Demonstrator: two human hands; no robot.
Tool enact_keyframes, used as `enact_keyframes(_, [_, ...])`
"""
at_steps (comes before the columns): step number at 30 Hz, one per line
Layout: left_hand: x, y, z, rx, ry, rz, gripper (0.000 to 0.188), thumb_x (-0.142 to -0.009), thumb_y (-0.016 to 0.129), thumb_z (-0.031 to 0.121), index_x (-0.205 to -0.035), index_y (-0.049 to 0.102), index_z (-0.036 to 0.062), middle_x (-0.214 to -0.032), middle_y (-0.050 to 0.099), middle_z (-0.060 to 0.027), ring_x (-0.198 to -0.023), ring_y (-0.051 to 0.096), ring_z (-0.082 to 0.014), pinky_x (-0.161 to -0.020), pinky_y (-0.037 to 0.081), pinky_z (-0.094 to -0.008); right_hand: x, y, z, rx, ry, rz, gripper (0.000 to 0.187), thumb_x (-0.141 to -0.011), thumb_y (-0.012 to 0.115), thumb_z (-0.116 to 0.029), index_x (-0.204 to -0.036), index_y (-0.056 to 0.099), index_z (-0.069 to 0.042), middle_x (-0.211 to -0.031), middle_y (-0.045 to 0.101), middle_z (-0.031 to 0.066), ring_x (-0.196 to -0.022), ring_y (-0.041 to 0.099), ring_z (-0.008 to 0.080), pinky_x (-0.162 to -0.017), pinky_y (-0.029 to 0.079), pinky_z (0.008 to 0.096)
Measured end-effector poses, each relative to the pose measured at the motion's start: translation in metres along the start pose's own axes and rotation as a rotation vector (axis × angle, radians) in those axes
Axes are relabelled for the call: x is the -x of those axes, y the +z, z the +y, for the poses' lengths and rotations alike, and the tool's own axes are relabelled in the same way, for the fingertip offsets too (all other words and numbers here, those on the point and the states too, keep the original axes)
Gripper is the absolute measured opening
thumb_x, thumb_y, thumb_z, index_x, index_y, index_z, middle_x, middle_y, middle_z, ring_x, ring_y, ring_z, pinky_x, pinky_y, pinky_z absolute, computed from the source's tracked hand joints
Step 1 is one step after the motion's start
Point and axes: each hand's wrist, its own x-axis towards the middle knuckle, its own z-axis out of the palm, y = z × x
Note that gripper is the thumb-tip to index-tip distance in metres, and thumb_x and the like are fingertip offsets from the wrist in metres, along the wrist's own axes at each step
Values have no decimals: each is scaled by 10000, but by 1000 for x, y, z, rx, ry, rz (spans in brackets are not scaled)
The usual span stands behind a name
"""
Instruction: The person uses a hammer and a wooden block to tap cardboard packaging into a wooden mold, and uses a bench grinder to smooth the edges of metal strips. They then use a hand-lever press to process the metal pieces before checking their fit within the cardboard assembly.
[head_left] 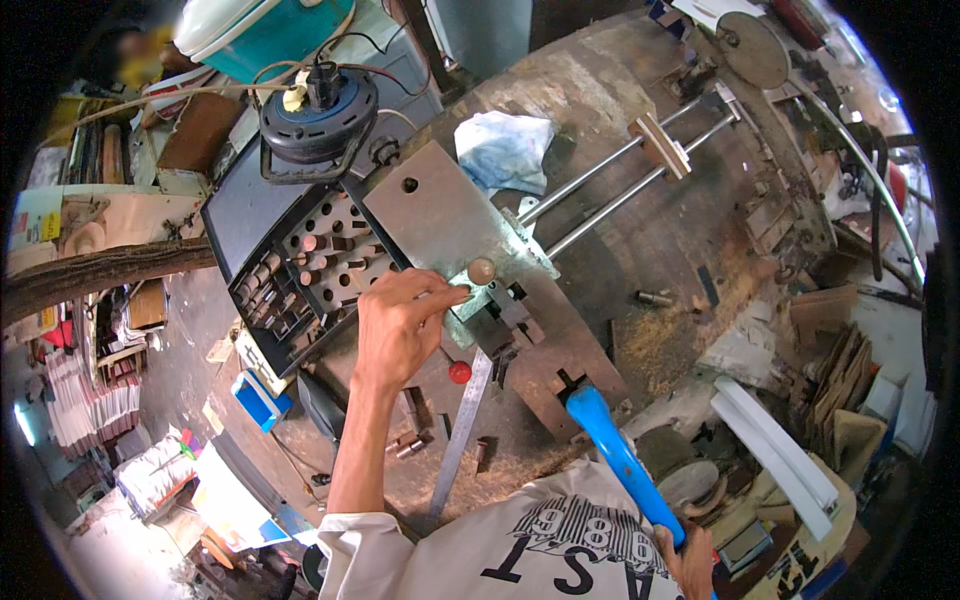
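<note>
Nearest, the right hand point(692, 562) has its fingers wrapped around the lower end of a long, smooth blue lever point(622, 458); it looks stiff and rather slick, best held near that end for leverage. The lever's other end meets a flat, brownish steel plate point(575, 345) on the worn brown table point(570, 80), probably heavy and unyielding. Farther up, the left hand point(400, 315) has its fingers nearly pinched together beside a round, brown-topped metal peg point(481, 271), likely hard and small, suiting a fingertip grip; whether they hold anything, I cannot tell.
</note>
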Motion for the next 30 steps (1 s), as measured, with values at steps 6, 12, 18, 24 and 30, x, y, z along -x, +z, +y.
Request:
enact_keyframes(6, [-1, 2, 2, -14, 28, 58, 282, -655, 681, -71, -865, 774, 92, -814, 710, -59, -806, 690, -229, -692, 520, -347, -3, -6, -2, -22, 73, -120, 522, -903, 675, -391, -1194, 604, 38, -1042, 627, 322, -936, 612, 460, -800, 483, 477])
enact_keyframes(12, [-3, 3, -3, 15, 61, 51, 305, -639, 665, -83, -866, 773, 90, -820, 711, -61, -820, 693, -226, -688, 524, -346, -1, 12, 9, -41, 104, -32, 710, -833, 680, -608, -939, 580, 87, -914, 550, 290, -883, 544, 470, -806, 446, 535])
enact_keyframes(18, [-5, 3, -4, 2, 50, 57, 313, -626, 662, -84, -868, 771, 82, -847, 716, -68, -816, 690, -240, -699, 531, -351, -2, 7, 8, -54, 78, -23, 671, -851, 689, -565, -947, 586, 91, -877, 554, 279, -887, 541, 472, -808, 446, 524])
enact_keyframes(24, [-5, -5, 56, 390, -178, 329, 142, -817, 721, -11, -934, 784, 39, -810, 733, -79, -774, 659, -149, -666, 471, -269, 2, -5, -14, -61, 91, 31, 702, -834, 651, -639, -907, 653, 59, -812, 593, 302, -858, 577, 480, -776, 468, 534])
enact_keyframes(30, [50, 1, 205, 1340, -441, 308, 185, -937, 644, 91, -979, 690, -82, -845, 658, -113, -762, 564, -166, -670, 405, -307, -3, -17, -17, -166, 117, -105, 565, -861, 686, -487, -911, 655, 74, -866, 623, 295, -867, 585, 426, -777, 464, 471])
